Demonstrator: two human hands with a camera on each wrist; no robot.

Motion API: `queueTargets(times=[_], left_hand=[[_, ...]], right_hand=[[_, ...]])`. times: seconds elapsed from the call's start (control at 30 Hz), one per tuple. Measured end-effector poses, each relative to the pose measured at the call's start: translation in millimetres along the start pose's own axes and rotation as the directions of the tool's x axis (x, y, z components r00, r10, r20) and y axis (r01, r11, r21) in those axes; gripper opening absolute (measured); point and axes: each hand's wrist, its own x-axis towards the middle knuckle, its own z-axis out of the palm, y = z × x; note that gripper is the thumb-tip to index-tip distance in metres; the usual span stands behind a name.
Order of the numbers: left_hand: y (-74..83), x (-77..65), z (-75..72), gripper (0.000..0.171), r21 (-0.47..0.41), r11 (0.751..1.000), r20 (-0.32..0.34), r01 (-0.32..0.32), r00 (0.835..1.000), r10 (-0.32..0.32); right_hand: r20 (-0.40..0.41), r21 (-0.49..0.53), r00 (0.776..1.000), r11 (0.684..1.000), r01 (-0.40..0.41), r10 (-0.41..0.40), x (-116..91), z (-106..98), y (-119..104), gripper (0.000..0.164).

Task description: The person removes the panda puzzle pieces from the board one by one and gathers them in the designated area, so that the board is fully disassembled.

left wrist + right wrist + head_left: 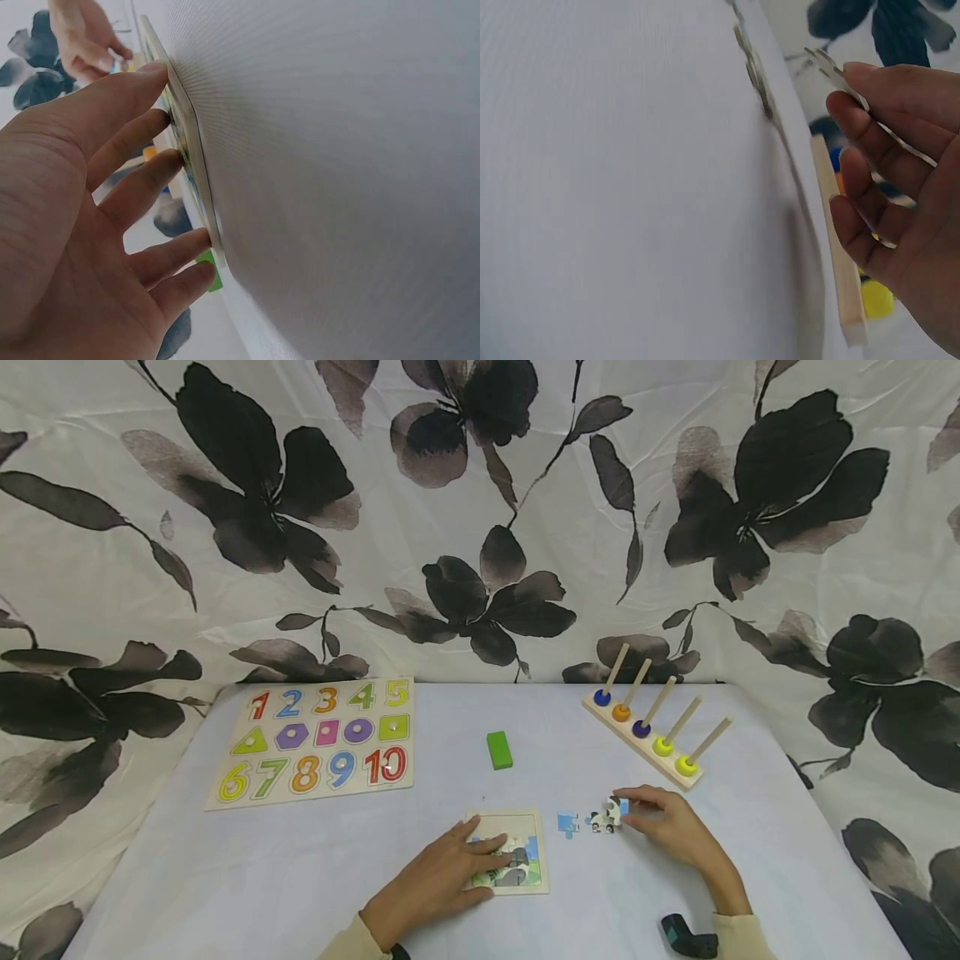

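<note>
My left hand (pixel 442 872) rests with spread fingers on a small square jigsaw board (pixel 544 864) with a pale wooden rim. Its picture, partly hidden by the fingers, shows a black-and-white figure on green and blue. In the left wrist view the fingertips touch the board (pixel 196 161) along its edge. To the right of the board, my right hand (pixel 671 827) pinches a thin jigsaw piece (pixel 829 69) between thumb and index finger, raised off the table. Beside that hand lie black-and-white jigsaw pieces (pixel 598 822), their number unclear, and a light blue piece (pixel 567 823).
A number and shape board (pixel 315 793) lies at the back left. Behind the jigsaw board is a green block (pixel 499 750). A wooden peg stand (pixel 645 744) with coloured beads stands at the back right. A black device (pixel 686 939) is by the right sleeve.
</note>
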Motion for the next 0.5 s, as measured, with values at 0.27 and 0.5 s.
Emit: queueTargets(times=[0.27, 0.5], left_hand=[[-0.8, 0.3, 0.7, 0.05, 0.01, 1.0, 0.006, 0.002, 1.0, -0.002], [-0.3, -0.6, 0.1, 0.05, 0.005, 1.0, 0.0, 0.001, 1.0, -0.001]], right_hand=[[0.016, -0.016, 0.998, 0.998, -0.065, 0.066, -14, -16, 19, 0.033], [0.014, -0.039, 0.998, 0.997, -0.067, 0.067, -16, -14, 26, 0.03]])
